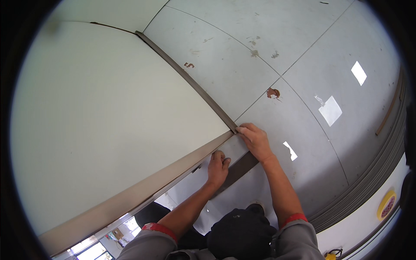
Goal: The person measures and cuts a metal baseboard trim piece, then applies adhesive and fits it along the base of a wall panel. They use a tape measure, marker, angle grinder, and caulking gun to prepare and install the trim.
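Observation:
A large white panel (112,108) fills the left side, with a tan front edge (138,193). Along its right edge lies a long, narrow grey-brown strip (186,77), running from the far corner to the near one. My right hand (255,141) pinches the near end of this strip at the panel's corner, thumb and fingers pressed together. My left hand (219,168) is closed, its fingers curled just in front of the tan edge, to the left of my right hand. What it holds, if anything, is hidden.
Below my hands a dark flat strip (238,171) slants across the grey floor (303,143). Long grey strips lie stacked (368,190) at the right, beside a roll of yellow tape (386,205) on a white surface. White patches (330,111) mark the floor.

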Available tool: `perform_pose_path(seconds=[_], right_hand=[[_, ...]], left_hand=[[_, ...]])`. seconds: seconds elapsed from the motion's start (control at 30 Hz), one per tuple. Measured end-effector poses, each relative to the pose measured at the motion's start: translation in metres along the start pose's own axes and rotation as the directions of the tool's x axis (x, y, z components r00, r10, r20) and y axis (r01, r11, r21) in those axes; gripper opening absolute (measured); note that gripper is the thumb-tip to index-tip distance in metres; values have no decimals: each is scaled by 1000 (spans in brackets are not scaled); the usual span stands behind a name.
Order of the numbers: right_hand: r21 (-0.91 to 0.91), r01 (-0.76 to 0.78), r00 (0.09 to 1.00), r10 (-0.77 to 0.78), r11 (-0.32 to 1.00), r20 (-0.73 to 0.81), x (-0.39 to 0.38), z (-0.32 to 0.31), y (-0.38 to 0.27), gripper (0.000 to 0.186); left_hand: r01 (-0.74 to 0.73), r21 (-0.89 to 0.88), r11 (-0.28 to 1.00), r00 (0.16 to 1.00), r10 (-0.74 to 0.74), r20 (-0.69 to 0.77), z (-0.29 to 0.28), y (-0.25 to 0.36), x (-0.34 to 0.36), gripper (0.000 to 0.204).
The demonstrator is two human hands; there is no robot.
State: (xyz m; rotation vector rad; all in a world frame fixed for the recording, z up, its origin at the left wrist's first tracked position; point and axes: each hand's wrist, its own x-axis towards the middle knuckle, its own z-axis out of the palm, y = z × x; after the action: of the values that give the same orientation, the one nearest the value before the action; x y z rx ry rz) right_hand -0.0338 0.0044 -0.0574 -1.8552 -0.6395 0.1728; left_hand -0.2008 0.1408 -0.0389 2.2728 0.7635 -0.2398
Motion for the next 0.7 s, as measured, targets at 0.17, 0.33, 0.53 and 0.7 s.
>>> perform_pose_path(seconds=[0.17,0.33,0.53,0.7], right_hand=[[-11,-4,999,4,1000,39,2,0,4,23],[12,-93,995,92,996,44,4,-3,1,23],[22,-101,994,100,995,55,3,-5,0,21],[20,-66,997,66,998,31,2,-4,-1,21]], left_hand=[[6,-9,1000,1000,-6,13,2,-4,1,23],[-3,9,1000,1000,3,14,0,-2,1,23],[-11,3,1000,1000,11,6,0,-3,0,22],[-2,8,1000,1000,2,13,0,-4,0,23]])
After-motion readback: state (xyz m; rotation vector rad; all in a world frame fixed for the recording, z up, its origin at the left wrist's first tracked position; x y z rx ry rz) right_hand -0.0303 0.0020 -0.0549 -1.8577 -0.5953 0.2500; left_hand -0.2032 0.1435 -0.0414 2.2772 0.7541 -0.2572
